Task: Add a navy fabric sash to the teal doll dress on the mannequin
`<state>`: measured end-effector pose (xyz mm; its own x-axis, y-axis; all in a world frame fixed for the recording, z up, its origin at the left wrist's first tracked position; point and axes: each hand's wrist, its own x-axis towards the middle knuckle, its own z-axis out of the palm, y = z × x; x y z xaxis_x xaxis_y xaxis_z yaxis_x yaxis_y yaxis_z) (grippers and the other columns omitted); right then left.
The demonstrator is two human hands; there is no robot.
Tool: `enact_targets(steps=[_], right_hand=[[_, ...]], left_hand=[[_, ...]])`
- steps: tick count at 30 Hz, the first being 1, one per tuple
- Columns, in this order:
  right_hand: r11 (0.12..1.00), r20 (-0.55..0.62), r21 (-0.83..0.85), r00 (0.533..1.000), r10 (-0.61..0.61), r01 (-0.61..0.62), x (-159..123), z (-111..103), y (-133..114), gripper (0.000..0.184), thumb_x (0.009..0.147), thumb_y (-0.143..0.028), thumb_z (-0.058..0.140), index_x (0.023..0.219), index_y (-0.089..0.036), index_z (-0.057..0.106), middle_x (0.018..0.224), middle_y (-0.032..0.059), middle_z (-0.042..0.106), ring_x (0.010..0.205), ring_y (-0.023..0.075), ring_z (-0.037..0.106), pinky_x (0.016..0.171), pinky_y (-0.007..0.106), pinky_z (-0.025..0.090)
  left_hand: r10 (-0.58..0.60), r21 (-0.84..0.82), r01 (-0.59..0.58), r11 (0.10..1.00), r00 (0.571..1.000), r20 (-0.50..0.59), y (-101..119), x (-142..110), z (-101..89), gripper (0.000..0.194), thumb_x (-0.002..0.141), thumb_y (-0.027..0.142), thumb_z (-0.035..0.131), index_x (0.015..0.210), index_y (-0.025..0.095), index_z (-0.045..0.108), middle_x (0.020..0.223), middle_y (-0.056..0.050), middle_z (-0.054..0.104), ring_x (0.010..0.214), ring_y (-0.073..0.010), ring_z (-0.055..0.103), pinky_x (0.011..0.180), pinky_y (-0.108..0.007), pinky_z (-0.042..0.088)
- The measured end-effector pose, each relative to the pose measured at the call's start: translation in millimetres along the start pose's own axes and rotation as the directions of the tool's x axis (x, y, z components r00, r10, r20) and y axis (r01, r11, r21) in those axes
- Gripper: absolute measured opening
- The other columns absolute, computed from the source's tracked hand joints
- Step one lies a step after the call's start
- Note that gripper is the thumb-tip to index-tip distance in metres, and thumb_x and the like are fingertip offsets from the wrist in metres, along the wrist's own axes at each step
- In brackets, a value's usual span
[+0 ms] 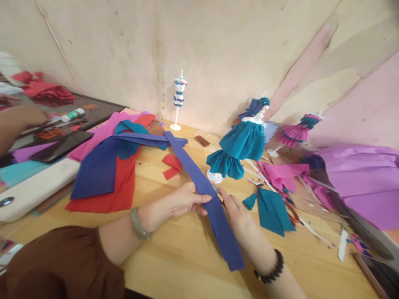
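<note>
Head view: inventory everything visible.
Table: one, wooden, beneath
Strip: one, blue, centre
Dress forms: at least three, white, back
Sheets: several, blue, red, teal, pink, left
Large sheet: one, purple, right
Scraps: many, mixed colours, across table
Bundle: one, red, left
Glue stick: one, white-green, left
Unclear object: one, white, left
Phone: one, dark, lower right
Co-worker's hand: one, far left
Bracelets: two, green, black, wrists
Sleeve: one, brown, lower left
Left hand: one, gripping strip
Right hand: one, beside strip

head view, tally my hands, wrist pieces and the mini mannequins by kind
left hand and right hand: 2
green bangle and black bracelet: 2
mannequins, skirtless, teal-skirted and pink-skirted: 3
total: 7
</note>
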<state>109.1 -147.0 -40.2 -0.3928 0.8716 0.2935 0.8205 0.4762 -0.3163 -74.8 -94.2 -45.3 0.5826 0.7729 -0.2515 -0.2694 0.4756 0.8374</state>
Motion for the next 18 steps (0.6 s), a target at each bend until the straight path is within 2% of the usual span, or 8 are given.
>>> enact_targets(steps=[5,11,18], right_hand=[[1.000,0.020,-0.004,1.000,0.013,-0.012,-0.2,1.2,-0.6,0.059,0.085,-0.007,0.038,0.143,-0.015,0.032,0.105,0.0143,0.065,0.091,0.0248,0.070,0.077,0.039,0.061],[0.999,-0.007,0.007,0.999,0.047,-0.047,-0.8,4.7,3.0,0.052,0.089,-0.011,0.036,0.141,-0.016,0.037,0.103,0.0139,0.066,0.091,0.0254,0.070,0.077,0.041,0.061],[0.999,-0.003,0.027,1.000,0.026,-0.026,-4.6,5.3,3.9,0.060,0.087,-0.010,0.044,0.145,-0.021,0.033,0.112,0.0134,0.065,0.099,0.0253,0.068,0.085,0.041,0.059]], left_hand=[[-0.012,0.020,0.012,1.000,1.000,0.011,-2.6,0.4,-2.8,0.028,0.074,0.017,0.071,0.102,0.015,0.068,0.086,-0.003,0.069,0.072,-0.0148,0.066,0.055,-0.021,0.052],[-0.036,0.030,0.035,0.999,0.999,0.020,-2.3,0.8,-3.1,0.028,0.072,0.021,0.074,0.098,0.012,0.068,0.087,-0.006,0.069,0.074,-0.0162,0.066,0.058,-0.024,0.052],[-0.049,0.030,0.048,0.998,0.997,0.051,-3.1,2.5,-3.9,0.035,0.062,0.027,0.083,0.090,0.012,0.068,0.086,-0.007,0.068,0.071,-0.0163,0.065,0.058,-0.025,0.052]])
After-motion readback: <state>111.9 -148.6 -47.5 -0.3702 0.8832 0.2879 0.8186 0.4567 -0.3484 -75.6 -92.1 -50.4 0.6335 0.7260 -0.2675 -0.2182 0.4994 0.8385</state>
